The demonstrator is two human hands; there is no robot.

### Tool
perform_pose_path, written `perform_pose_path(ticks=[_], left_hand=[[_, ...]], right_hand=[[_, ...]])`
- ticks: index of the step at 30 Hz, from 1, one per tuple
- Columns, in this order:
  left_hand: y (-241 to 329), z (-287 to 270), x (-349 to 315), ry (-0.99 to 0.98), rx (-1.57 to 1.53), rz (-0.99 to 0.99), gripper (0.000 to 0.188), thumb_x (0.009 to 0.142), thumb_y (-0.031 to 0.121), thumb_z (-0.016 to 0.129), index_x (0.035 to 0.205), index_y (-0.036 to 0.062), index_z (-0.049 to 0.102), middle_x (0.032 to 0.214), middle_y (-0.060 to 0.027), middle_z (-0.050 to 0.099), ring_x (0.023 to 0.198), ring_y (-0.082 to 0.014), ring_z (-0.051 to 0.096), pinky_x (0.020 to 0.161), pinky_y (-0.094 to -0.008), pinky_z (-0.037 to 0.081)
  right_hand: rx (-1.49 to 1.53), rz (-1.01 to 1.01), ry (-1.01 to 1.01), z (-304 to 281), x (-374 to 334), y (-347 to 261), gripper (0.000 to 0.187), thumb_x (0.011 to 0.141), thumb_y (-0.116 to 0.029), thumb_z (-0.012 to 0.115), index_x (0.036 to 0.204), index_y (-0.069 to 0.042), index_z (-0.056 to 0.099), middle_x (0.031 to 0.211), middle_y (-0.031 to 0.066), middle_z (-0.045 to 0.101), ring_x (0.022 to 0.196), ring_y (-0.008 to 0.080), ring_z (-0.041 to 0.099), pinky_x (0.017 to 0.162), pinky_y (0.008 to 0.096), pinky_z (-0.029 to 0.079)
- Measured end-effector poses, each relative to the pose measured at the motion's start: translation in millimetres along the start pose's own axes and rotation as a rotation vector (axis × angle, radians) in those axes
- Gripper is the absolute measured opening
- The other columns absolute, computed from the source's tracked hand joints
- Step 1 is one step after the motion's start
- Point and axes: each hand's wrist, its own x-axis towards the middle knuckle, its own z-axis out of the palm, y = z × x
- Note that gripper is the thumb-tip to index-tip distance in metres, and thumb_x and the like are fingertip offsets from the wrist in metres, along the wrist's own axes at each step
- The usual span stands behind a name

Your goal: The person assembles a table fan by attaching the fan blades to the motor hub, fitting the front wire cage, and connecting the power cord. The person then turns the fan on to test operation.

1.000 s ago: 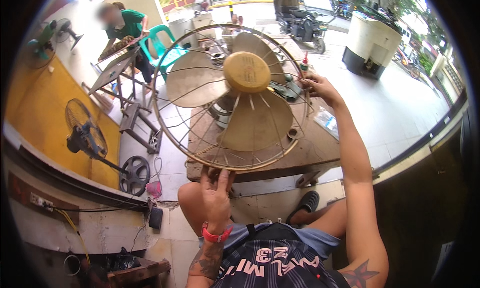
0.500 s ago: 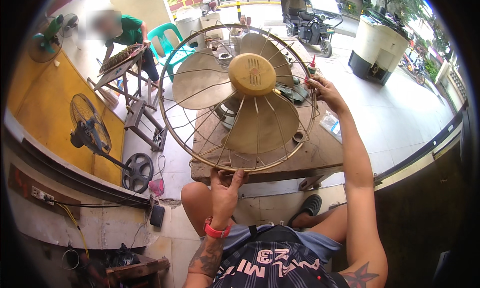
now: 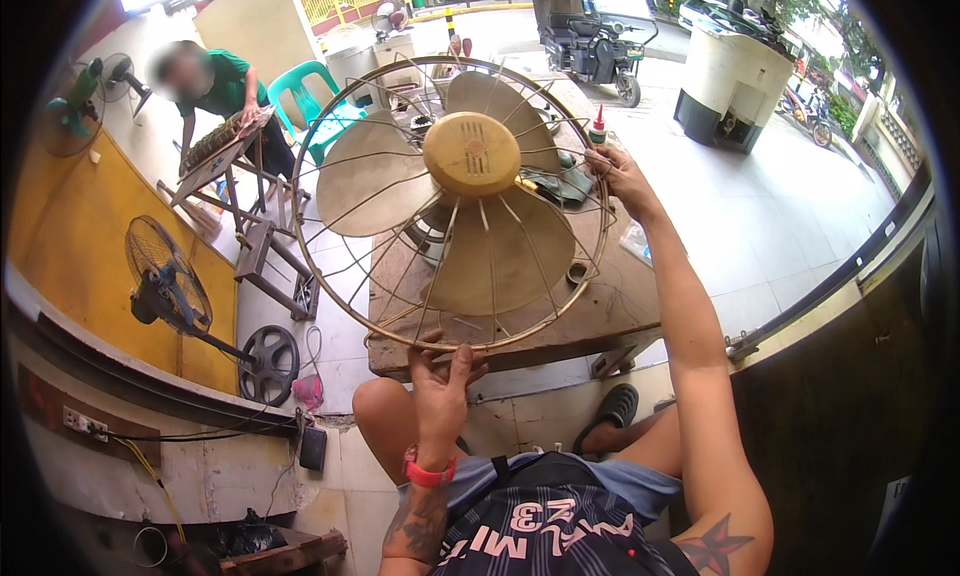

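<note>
A round wire fan guard (image 3: 330,298) stands tilted over the wooden table, facing me. Behind its wires show three tan fan blades (image 3: 500,261) and a yellowish round centre cap (image 3: 472,154). My left hand (image 3: 440,396) is closed on the guard's lower rim, thumb in front, some fingers partly hidden by it. Over at the right rim, my right hand (image 3: 622,181) pinches the guard's edge with the arm stretched out. A small bottle with a red tip (image 3: 597,126) stands just beyond that hand. The fan's motor part is mostly hidden behind the blades.
Beneath the guard is the worn wooden table (image 3: 625,301), bearing a small ring-shaped part (image 3: 577,273) and a plastic packet (image 3: 636,242). At left stand a pedestal fan (image 3: 170,276) and a wooden bench (image 3: 265,251). Farther back, a person in green (image 3: 225,81) works near a green chair (image 3: 305,101).
The view has shifted, so the fan, table and surroundings sit slightly farther left and the fan a little lower. Both my hands stay at the same places on the guard.
</note>
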Motion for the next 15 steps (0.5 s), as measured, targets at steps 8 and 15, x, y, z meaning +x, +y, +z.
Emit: perform_pose_path(ticks=[8,15], left_hand=[[50,-95,80,0.31,0.108,0.312,0.053,0.114,0.035,0.041,0.156,0.0024,0.041,0.151,-0.0157,0.049,0.136,-0.0263,0.052,0.117,-0.0401,0.04],[219,-91,298,-0.084,0.504,0.434,0.063,0.109,0.048,0.047,0.151,0.0011,0.053,0.144,-0.016,0.06,0.132,-0.0268,0.057,0.111,-0.0381,0.042]], right_hand=[[0.261,-0.003,-0.022,7,2,1,0.042,0.1,-0.044,0.074,0.121,-0.009,0.067,0.087,-0.0045,0.062,0.072,0.0034,0.055,0.062,0.0202,0.045],[0.431,0.058,0.094,28,1,-6,0.037,0.103,-0.043,0.07,0.113,-0.007,0.066,0.078,-0.0058,0.053,0.063,0.004,0.049,0.053,0.0208,0.04]])
